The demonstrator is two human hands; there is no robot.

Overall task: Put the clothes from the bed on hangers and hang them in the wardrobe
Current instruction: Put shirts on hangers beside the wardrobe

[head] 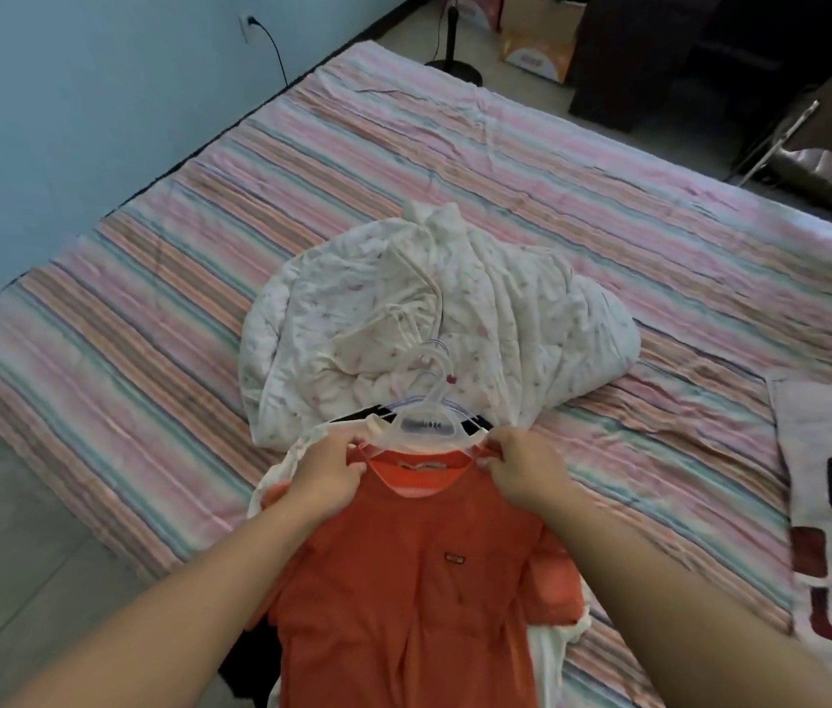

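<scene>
While hanger label point(425, 426) blurs unreadably, both hands' grip pinches orange shirt point(403, 580) collar.

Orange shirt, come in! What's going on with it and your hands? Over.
Left hand and right hand both pinch the orange shirt at its collar. White hanger at the neck, not fully in. White blanket bunched just behind.

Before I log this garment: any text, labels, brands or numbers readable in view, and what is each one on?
None can be read.
White hanger: grey label with dark characters, blurred.
Orange T-shirt: neck label, too blurred.
Orange T-shirt: small chest patch, too small.
Boxes on the floor: printed graphics, no legible words.
</scene>
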